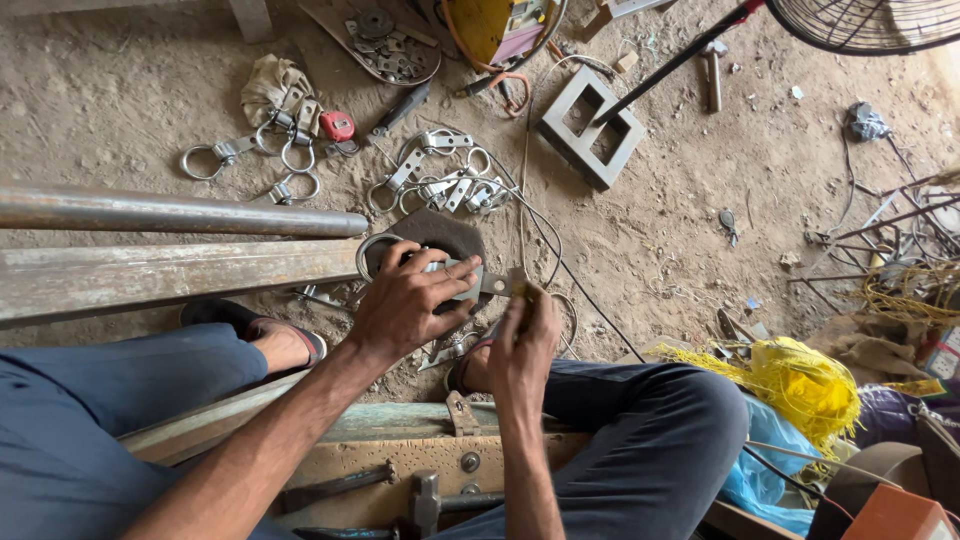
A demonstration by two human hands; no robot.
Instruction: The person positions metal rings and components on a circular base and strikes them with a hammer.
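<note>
Seen from the head camera, the left hand (405, 300) presses down on a metal ring clamp (385, 252), its fingers (440, 275) curled over the clamp's flat bracket while the ring itself shows just beyond the knuckles, at the end of a flat steel bar (170, 275). A round steel pipe (180, 213) lies alongside that bar, farther from the person. The right hand (522, 345) is clenched around a small tool (512, 284) whose metal tip meets the bracket just past the left fingertips; what kind of tool it is cannot be told. Both hands work above the dirt floor (700, 200), between the person's knees in blue trousers. More ring clamps (440, 180) lie in a loose heap beyond the hands, others (285, 150) near a red tape measure (337, 125). A grey hollow block (590, 125) sits farther off, and a yellow tangle of cord (800, 380) lies beside the right knee.
</note>
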